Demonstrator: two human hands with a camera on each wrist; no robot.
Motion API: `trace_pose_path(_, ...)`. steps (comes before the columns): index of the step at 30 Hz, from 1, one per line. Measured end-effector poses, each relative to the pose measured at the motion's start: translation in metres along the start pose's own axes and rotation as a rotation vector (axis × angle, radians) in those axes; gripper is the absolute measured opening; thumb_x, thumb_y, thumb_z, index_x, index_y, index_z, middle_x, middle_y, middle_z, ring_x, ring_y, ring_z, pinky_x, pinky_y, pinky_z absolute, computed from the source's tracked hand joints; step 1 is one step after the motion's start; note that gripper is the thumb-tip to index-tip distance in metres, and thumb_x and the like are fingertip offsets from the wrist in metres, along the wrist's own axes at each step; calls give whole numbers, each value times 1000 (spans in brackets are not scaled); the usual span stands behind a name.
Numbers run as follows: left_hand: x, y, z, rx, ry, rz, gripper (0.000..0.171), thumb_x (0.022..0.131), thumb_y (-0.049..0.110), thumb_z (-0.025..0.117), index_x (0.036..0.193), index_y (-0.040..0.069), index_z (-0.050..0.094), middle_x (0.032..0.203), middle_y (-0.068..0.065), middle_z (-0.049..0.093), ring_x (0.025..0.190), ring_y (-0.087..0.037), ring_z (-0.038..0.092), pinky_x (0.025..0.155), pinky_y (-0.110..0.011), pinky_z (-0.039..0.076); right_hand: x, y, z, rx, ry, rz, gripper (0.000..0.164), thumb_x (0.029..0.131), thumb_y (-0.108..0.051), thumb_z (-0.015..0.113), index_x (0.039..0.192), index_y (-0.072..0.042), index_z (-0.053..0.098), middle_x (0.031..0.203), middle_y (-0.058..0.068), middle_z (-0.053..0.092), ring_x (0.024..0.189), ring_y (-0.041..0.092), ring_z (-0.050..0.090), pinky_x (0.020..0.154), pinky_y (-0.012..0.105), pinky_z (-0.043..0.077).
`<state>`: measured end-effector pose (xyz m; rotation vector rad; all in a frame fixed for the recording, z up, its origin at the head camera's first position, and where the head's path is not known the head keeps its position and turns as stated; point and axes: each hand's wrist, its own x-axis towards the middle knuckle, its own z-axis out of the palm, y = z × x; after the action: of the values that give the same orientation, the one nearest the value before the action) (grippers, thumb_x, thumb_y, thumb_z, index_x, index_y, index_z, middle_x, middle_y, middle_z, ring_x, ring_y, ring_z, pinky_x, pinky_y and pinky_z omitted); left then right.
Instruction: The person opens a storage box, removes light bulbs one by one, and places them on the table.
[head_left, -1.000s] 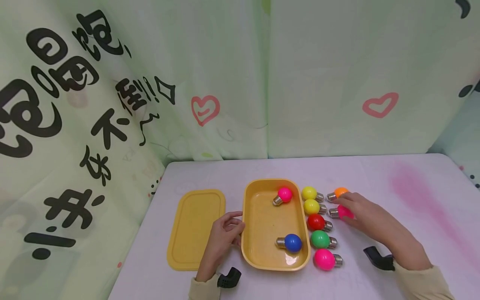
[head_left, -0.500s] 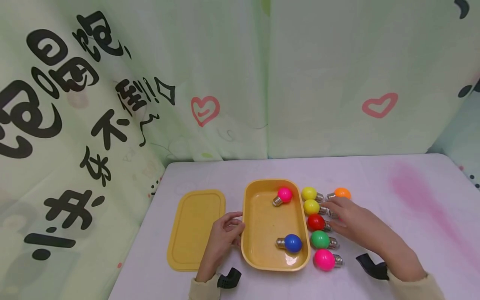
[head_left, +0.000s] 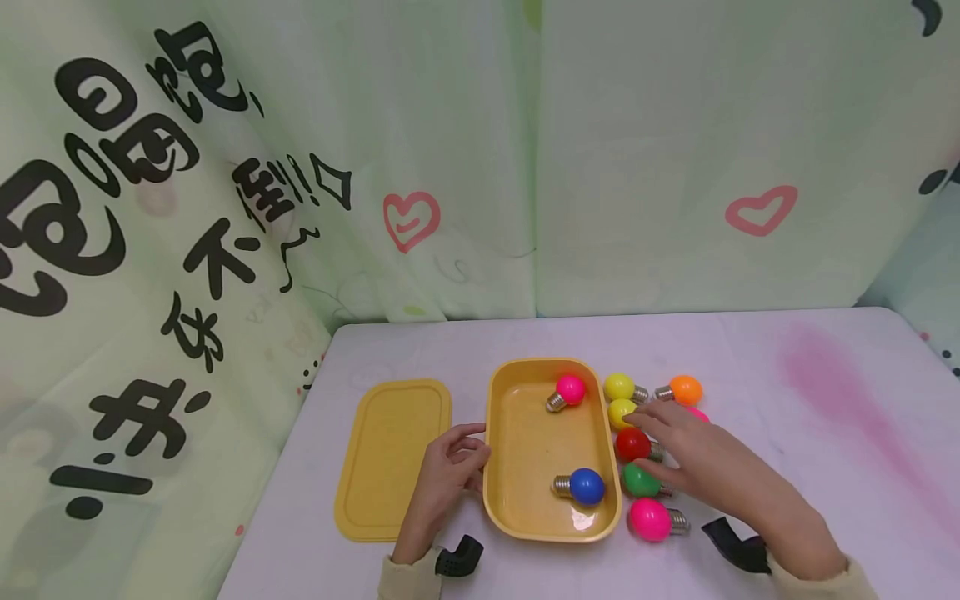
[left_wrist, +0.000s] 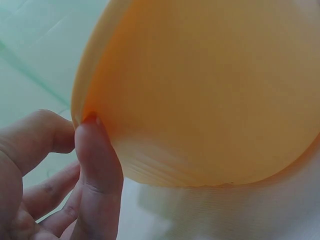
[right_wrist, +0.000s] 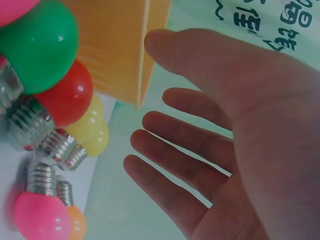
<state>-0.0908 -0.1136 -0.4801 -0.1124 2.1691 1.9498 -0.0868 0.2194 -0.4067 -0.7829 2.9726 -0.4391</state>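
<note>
My left hand [head_left: 448, 467] pinches the left rim of a yellow plastic box [head_left: 517, 508] between thumb and index finger; the left wrist view shows the thumb against the box wall [left_wrist: 200, 100]. A pink bulb [head_left: 572, 389] and a blue bulb [head_left: 587, 487] lie inside the box. Over the bulbs on its right, my right hand [head_left: 697, 454] hovers with spread fingers, and the right wrist view shows nothing in it. Below or beside it are a yellow bulb [head_left: 621, 412], a red bulb [head_left: 632, 444] and a green bulb [head_left: 639, 480]. The hand partly hides another pink bulb [head_left: 699, 414].
A yellow lid [head_left: 390, 467] lies flat left of the box. Another yellow bulb [head_left: 618, 386], an orange bulb [head_left: 686, 389] and a near pink bulb [head_left: 649, 520] lie on the white table [head_left: 825, 433]. A printed curtain [head_left: 637, 167] hangs behind the table.
My right hand has moved left from the pink bulb beside the orange one to above the row along the box. My left hand and the bulbs have stayed put.
</note>
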Motion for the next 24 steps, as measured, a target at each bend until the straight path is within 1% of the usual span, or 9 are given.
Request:
trace_pose_path(4, 0, 0, 0, 3, -1, 4, 38, 93, 13, 68, 129, 3, 60, 97, -9, 65, 61, -15, 60, 56, -26, 57, 1, -7, 0, 19, -3, -22, 55, 75, -27, 87, 125, -13, 66, 122, 5, 63, 113, 26, 60, 81, 38, 60)
trace_pose_path(7, 0, 0, 0, 3, 0, 3, 38, 93, 13, 68, 129, 3, 61, 98, -9, 65, 62, -15, 60, 56, -26, 57, 1, -11, 1, 21, 2, -43, 56, 76, -29, 86, 125, -13, 66, 122, 4, 63, 114, 25, 60, 82, 36, 60)
trace_pose_path(11, 0, -1, 0, 2, 2, -1, 38, 93, 14, 68, 129, 3, 61, 98, -9, 64, 63, -15, 61, 56, -26, 57, 2, -17, 2, 19, 2, -69, 55, 77, -30, 85, 125, -11, 66, 121, 4, 63, 109, 21, 62, 80, 33, 60)
trace_pose_path(14, 0, -1, 0, 3, 6, -8, 38, 93, 14, 68, 129, 4, 61, 98, -9, 64, 63, -15, 60, 56, -26, 57, 5, -21, 3, 31, -28, -74, 53, 79, -30, 83, 125, -11, 66, 124, 5, 63, 109, 22, 62, 81, 34, 60)
trace_pose_path(18, 0, 0, 1, -1, 7, -23, 38, 93, 14, 68, 129, 4, 61, 98, -9, 64, 62, -15, 60, 57, -26, 57, 9, -28, 7, 35, -78, -69, 54, 81, -34, 81, 127, -12, 65, 127, 4, 62, 115, 25, 60, 85, 38, 59)
trace_pose_path(21, 0, 0, 1, -3, 8, -28, 39, 93, 14, 68, 129, 4, 61, 99, -9, 64, 62, -15, 60, 57, -25, 57, 12, -32, 11, 11, -78, -118, 54, 81, -35, 81, 127, -11, 65, 125, 5, 63, 113, 24, 60, 87, 40, 58)
trace_pose_path(24, 1, 0, 1, 0, 11, -29, 39, 93, 14, 68, 129, 4, 61, 99, -9, 65, 63, -15, 60, 57, -25, 57, 15, -35, 15, -11, -62, -190, 52, 82, -33, 81, 125, -8, 66, 122, 5, 63, 109, 22, 61, 87, 39, 58)
